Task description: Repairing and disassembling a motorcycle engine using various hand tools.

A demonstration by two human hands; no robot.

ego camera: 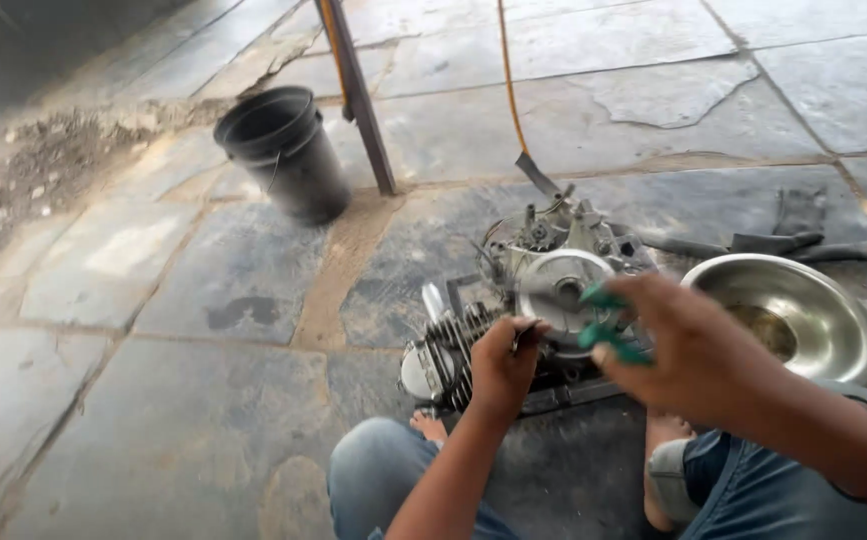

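Hands (593, 350) on engine (523, 310), steel bowl (803, 300) beside, perhaps touching, bucket (283, 150) apart

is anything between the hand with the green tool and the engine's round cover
Nothing visible. The right hand holds the green-handled tool directly over the round cover of the engine, with no object between them. The left hand rests on the engine beside it, not in the path.

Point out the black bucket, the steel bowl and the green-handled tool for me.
black bucket (288, 165), head view, on its outer side wall below the rim.
steel bowl (823, 300), head view, on the shiny inner wall at right.
green-handled tool (603, 335), head view, on the green grip in the right hand.
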